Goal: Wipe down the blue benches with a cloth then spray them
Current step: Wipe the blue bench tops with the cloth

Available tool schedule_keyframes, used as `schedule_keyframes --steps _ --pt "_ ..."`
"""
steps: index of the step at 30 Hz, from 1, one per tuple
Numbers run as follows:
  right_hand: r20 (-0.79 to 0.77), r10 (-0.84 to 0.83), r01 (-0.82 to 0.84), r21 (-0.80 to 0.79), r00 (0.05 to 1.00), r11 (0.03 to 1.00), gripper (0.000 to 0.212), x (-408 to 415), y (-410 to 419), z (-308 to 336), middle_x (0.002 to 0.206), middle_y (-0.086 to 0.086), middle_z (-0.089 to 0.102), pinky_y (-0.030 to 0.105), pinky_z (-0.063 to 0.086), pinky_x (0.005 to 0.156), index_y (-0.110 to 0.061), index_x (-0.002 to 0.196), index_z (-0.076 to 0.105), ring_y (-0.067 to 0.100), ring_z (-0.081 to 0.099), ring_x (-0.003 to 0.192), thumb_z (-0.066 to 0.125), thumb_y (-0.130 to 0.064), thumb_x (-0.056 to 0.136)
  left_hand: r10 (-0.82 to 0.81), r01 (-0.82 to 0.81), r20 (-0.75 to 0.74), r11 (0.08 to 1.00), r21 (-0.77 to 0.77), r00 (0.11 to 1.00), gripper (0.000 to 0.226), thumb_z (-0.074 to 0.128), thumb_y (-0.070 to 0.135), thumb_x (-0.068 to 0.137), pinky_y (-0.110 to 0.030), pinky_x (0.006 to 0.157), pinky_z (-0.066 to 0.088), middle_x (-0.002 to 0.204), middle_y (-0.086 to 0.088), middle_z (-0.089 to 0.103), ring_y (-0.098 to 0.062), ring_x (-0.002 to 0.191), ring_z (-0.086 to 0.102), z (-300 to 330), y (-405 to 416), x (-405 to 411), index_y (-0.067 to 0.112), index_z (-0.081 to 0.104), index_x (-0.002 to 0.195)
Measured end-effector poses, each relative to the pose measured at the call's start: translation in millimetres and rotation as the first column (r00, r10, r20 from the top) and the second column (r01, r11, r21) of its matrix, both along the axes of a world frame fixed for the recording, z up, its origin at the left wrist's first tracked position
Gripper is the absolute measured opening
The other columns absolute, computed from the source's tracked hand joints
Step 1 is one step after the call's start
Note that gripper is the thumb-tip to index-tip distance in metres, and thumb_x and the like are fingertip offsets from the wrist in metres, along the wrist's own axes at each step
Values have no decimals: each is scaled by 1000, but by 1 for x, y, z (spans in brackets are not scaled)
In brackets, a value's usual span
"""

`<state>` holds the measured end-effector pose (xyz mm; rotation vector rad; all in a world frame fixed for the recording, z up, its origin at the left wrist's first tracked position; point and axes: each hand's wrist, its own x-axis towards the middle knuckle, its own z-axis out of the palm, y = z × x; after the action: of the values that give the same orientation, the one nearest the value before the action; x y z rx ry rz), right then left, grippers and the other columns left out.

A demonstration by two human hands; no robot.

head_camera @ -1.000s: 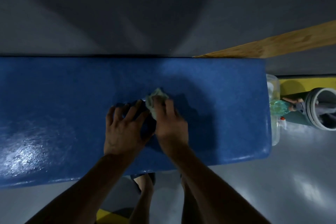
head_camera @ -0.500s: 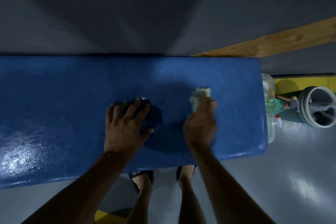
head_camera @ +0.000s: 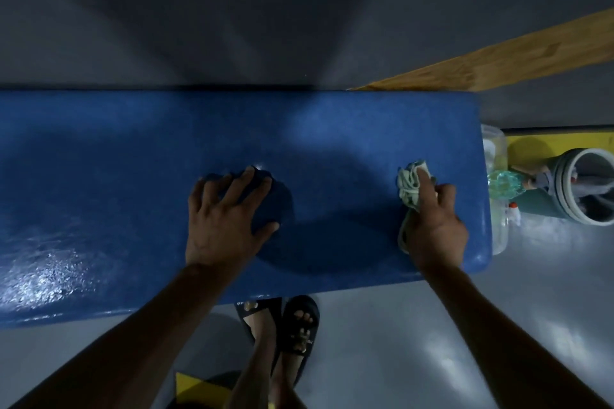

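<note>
Head view looks straight down on the blue bench [head_camera: 133,149], which runs across the picture from the left edge to its rounded right end. On this end the right hand [head_camera: 433,229] presses a crumpled pale cloth [head_camera: 409,186] to the seat. Its first finger lies stretched out on top of the cloth, the other fingers are curled at the side of it, and more cloth shows from under the palm on the left side, so the hand grasps the cloth. The right forearm comes up from the lower right corner. The left hand [head_camera: 226,219] rests flat on the middle of the bench, with fingers straight and spread and the thumb pointing to the right; it holds nothing. The left part of the seat shines wet. Just beyond the right end of the bench stand a clear bottle [head_camera: 498,226] and a grey bucket [head_camera: 584,186] on the floor. Under the near edge, two feet in dark sandals [head_camera: 297,325] show.
</note>
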<state>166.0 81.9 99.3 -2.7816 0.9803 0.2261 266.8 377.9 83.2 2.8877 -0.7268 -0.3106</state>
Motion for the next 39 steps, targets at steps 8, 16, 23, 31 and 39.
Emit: schedule_keyframes --steps 8,16,23,31,39 --pt "153 322 -350 226 934 909 71 4 177 -18 128 6 47 33 57 51 -27 138 38 23 67 77 68 -10 76 -2 2 -30 1000 2 1000 85 81 51 64 -59 106 31 147 -3 48 -41 121 46 5 -1 -1 29 50 140" --pt "53 314 -318 131 948 939 76 -36 18 -4 137 3 43 49 57 74 -38 151 25 34 65 94 52 -15 84 23 -23 8 1000 21 1000 74 72 58 73 -58 107 29 147 -1 48 -39 125 45 2 -4 -5 32 50 139" --pt "182 -122 107 93 976 990 70 -52 65 -23 143 7 44 44 54 78 -25 150 38 33 53 112 41 -10 81 44 -45 -31 999 -17 999 70 72 53 77 -59 110 25 151 0 44 -36 131 43 5 -3 -8 32 49 140" --pt "65 535 -536 199 843 821 67 -67 85 -3 118 0 49 34 57 55 -34 146 38 20 64 81 48 -20 82 -30 30 5 997 -68 1000 59 53 50 85 -53 112 25 150 -1 44 -31 134 42 14 8 -43 30 50 140" --pt "13 75 -76 42 997 996 75 -101 -53 11 126 13 42 50 54 66 -26 149 34 41 59 85 61 -9 80 -33 31 -35 998 -63 999 53 44 47 89 -51 111 27 147 0 46 -28 132 43 24 14 -78 30 52 139"
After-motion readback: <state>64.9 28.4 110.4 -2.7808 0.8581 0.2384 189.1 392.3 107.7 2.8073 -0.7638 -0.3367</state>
